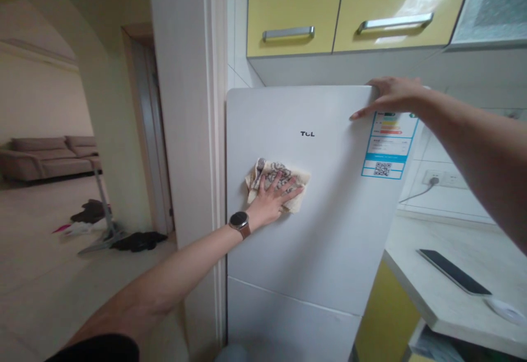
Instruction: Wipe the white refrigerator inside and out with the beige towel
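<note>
A white TCL refrigerator (304, 252) stands in front of me, its upper door facing me. My left hand (272, 197), with a dark round watch (239, 220) at the wrist, holds a cream patterned cloth (298, 200) against that door. Its fingers are spread over the bunched cloth, below and left of the logo. My right hand (391, 97) grips the refrigerator's top right corner. The thumb lies on the door front, while the other fingers go over the top and are partly hidden. Just under this hand is an energy label (389, 145) with a QR code.
Yellow wall cabinets (296, 5) hang above the refrigerator. To the right, a counter (411, 241) bears a dark phone (455, 272) below a plugged wall socket (434, 180). A pale door frame (185, 131) borders the left side. Beyond it are a sofa (49, 159) and dark bags (138, 240) on the floor.
</note>
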`<action>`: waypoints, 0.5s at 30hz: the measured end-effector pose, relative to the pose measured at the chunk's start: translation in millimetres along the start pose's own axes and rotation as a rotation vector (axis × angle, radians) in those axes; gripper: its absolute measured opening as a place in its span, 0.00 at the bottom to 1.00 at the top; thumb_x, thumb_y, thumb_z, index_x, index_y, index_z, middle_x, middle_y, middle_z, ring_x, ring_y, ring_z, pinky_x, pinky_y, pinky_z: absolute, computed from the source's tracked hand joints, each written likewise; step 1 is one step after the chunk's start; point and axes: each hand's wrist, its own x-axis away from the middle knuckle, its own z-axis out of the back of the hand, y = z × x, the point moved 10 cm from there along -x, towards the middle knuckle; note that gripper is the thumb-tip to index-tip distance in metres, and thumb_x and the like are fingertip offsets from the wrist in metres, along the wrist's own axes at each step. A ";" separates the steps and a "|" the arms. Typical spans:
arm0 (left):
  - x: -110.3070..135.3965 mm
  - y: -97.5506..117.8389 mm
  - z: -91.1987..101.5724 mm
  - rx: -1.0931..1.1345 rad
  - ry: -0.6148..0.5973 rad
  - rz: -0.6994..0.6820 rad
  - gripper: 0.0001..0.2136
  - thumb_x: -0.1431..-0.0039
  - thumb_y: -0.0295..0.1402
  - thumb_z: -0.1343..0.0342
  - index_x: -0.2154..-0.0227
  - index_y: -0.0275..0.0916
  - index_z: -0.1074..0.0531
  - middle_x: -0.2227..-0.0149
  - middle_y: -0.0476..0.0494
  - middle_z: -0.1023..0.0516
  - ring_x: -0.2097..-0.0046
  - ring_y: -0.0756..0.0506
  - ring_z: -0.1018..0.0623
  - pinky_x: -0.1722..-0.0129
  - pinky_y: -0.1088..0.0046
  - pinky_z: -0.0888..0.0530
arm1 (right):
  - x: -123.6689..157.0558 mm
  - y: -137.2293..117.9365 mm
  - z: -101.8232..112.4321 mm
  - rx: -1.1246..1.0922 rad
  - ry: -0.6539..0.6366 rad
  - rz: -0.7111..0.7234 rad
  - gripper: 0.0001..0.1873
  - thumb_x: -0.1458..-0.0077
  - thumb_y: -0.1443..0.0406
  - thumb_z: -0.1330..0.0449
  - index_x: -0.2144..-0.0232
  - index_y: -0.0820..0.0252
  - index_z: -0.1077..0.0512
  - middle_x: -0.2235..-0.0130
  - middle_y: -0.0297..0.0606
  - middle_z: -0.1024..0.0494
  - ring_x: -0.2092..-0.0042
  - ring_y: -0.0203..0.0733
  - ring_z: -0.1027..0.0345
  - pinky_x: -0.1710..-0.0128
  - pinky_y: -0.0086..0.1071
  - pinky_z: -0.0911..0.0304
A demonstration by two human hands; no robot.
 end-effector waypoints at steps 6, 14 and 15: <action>59.1 7.5 -55.5 0.039 -0.064 0.050 0.43 0.39 0.22 0.47 0.26 0.63 0.51 0.24 0.52 0.48 0.23 0.29 0.56 0.30 0.30 0.64 | 6.6 -4.9 3.2 -0.015 -0.026 -0.029 0.44 0.46 0.41 0.31 0.38 0.61 0.32 0.39 0.58 0.28 0.38 0.63 0.37 0.41 0.57 0.49; 122.3 11.3 -108.0 0.098 -0.186 0.136 0.37 0.34 0.28 0.45 0.27 0.65 0.47 0.26 0.51 0.42 0.25 0.28 0.48 0.29 0.31 0.62 | 6.7 -3.5 5.2 0.012 -0.006 -0.037 0.44 0.48 0.39 0.31 0.40 0.61 0.30 0.42 0.57 0.26 0.40 0.63 0.34 0.42 0.59 0.46; 134.2 11.4 -117.9 0.115 -0.214 0.154 0.36 0.34 0.29 0.45 0.27 0.65 0.46 0.26 0.51 0.40 0.25 0.28 0.47 0.29 0.31 0.61 | 6.5 -3.6 5.4 0.015 -0.004 -0.036 0.44 0.48 0.38 0.31 0.40 0.61 0.30 0.42 0.57 0.25 0.40 0.63 0.34 0.42 0.59 0.46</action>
